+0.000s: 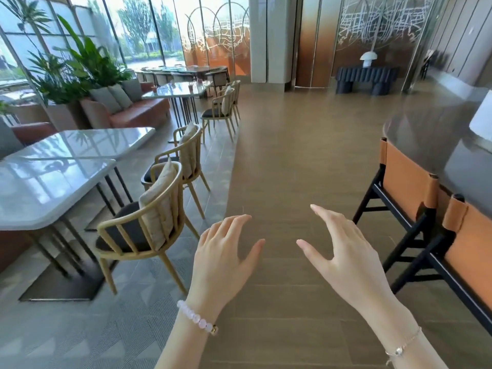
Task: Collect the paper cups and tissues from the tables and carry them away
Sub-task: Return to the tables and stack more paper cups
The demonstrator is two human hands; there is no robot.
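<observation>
Both of my hands hang in front of me over the wooden floor, palms down, holding nothing. My left hand has relaxed spread fingers and a pink bead bracelet at the wrist. My right hand is likewise spread, with a thin chain at the wrist. Far ahead on the left stands a glass-topped table with small reddish cups on it, too small to make out clearly. The near white table at my left shows no cups or tissues.
Wooden chairs with cushions line the left tables. An orange sofa and plants stand by the windows. Black-framed orange chairs and a dark counter are on the right. A wide wooden aisle runs ahead between them.
</observation>
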